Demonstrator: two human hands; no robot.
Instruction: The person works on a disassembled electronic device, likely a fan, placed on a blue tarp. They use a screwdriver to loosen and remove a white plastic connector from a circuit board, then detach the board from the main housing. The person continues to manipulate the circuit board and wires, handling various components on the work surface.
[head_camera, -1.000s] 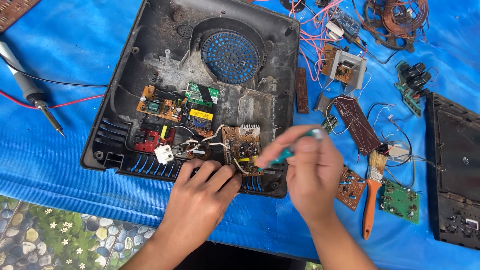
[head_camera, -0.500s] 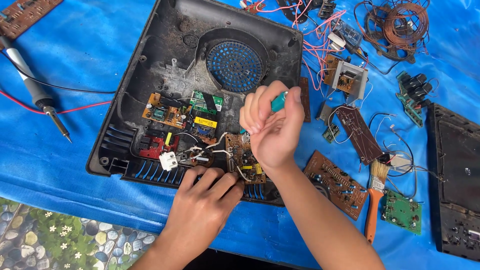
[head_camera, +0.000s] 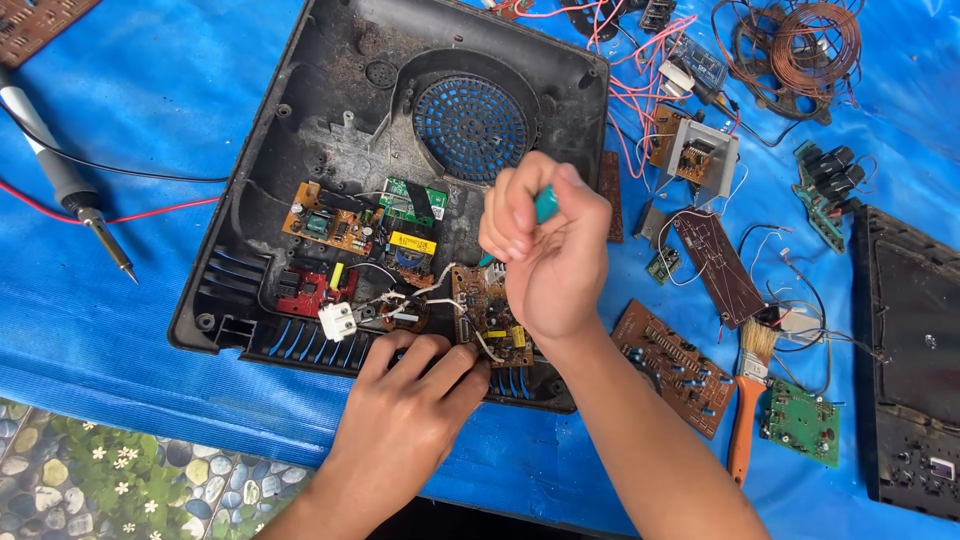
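A black plastic appliance base (head_camera: 300, 150) lies open on a blue tarp, with a round blue fan grille (head_camera: 470, 125) and several small circuit boards (head_camera: 330, 222) inside. My right hand (head_camera: 545, 250) is closed around a teal-handled screwdriver (head_camera: 545, 205), held upright over a brown circuit board (head_camera: 490, 315) at the base's front edge. My left hand (head_camera: 410, 400) rests on the front rim of the base, fingertips touching it just below that board. A white connector block (head_camera: 337, 320) with wires sits left of my left fingers.
A soldering iron (head_camera: 60, 175) with red and black leads lies at the left. Right of the base are loose circuit boards (head_camera: 675, 365), an orange-handled brush (head_camera: 750, 395), a copper coil (head_camera: 800, 50), tangled red wires and a black panel (head_camera: 910, 370). A pebble-pattern floor shows bottom left.
My right hand brought the screwdriver from the right side leftward over the base and turned it upright above the brown board. My left hand stayed on the front rim.
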